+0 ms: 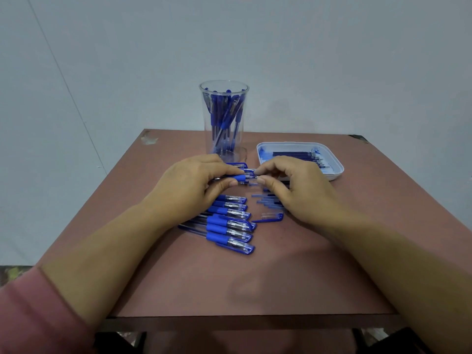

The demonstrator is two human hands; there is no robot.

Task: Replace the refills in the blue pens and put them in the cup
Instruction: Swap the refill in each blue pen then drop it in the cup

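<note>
Brown table (281,277), both hands pinching blue pen (241,178), tip hidden

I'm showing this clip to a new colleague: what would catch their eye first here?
Probably the two hands at the centre: the left hand and right hand pinch one blue pen between them above the table. Next, the row of capped pens lying below the left hand. Behind stand a tall clear cup full of pens and, to its right, a white tray of refills.
</note>
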